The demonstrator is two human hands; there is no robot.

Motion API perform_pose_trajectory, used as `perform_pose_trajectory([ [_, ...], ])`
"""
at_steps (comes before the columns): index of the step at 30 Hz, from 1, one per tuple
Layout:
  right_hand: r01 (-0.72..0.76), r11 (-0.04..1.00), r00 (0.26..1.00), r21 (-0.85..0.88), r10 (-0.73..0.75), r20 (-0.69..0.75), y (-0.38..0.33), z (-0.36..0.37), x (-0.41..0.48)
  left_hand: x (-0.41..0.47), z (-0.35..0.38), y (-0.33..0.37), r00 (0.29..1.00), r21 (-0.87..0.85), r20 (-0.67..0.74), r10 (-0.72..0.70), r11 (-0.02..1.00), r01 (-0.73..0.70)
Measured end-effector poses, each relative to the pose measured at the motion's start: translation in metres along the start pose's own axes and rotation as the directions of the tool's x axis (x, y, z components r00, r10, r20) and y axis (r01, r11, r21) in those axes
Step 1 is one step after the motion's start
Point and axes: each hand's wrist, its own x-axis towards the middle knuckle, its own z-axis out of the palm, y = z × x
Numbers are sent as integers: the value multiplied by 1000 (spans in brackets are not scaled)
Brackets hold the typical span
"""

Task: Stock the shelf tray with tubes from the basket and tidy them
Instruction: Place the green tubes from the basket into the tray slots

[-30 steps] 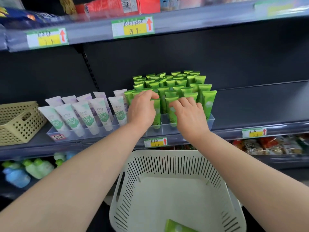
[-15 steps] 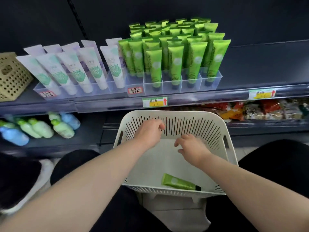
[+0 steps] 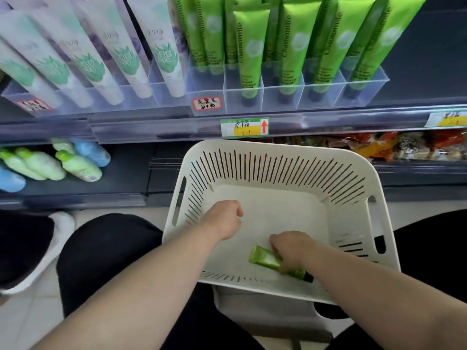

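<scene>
A white slotted basket (image 3: 283, 157) sits low between my knees. One green tube (image 3: 264, 258) lies on its floor near the front edge. My right hand (image 3: 293, 248) is down on that tube, fingers curled round its middle. My left hand (image 3: 223, 218) hovers inside the basket to the left, fingers loosely curled, holding nothing. Above, the clear shelf tray (image 3: 283, 99) holds several upright green tubes (image 3: 250, 46) in its compartments; the front left compartment (image 3: 206, 92) has no tube.
White and mint tubes (image 3: 123, 56) stand in a second clear tray to the left. A price label (image 3: 243, 127) sits on the shelf rail. Green and blue bottles (image 3: 63, 162) lie on the lower shelf left, snack packets (image 3: 404, 147) right. My dark-trousered knees flank the basket.
Both hands left the shelf tray and dropped into the basket. My right hand reached the lone green tube and closed on it. The view tilted down and nearer.
</scene>
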Motion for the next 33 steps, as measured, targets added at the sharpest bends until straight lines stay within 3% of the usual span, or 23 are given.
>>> perform_pose_trajectory([
  [8, -30, 999, 999, 36, 31, -21, 9, 5, 4, 4, 4, 5, 1000, -101, -8, -30, 994, 29],
  [14, -20, 970, 927, 241, 109, -358, 2, -26, -6, -4, -6, 18, 998, -293, -40, -45, 956, 32],
  [22, 111, 955, 763, 274, 95, -640, -14, -79, -49, -30, -59, 45, 953, -369, -303, -27, 925, -91],
  [27, 168, 955, 562, 243, 110, -820, -8, -130, -91, -61, -125, 70, 817, -237, -570, 90, 934, -268],
  [30, 62, 991, 391, 120, 86, -916, -4, -161, -117, -82, -171, 83, 686, -137, -716, 131, 937, -322],
  [33, -92, 996, 315, 3, 32, -949, -4, -188, -138, -97, -216, 93, 548, -98, -831, 100, 942, -320],
])
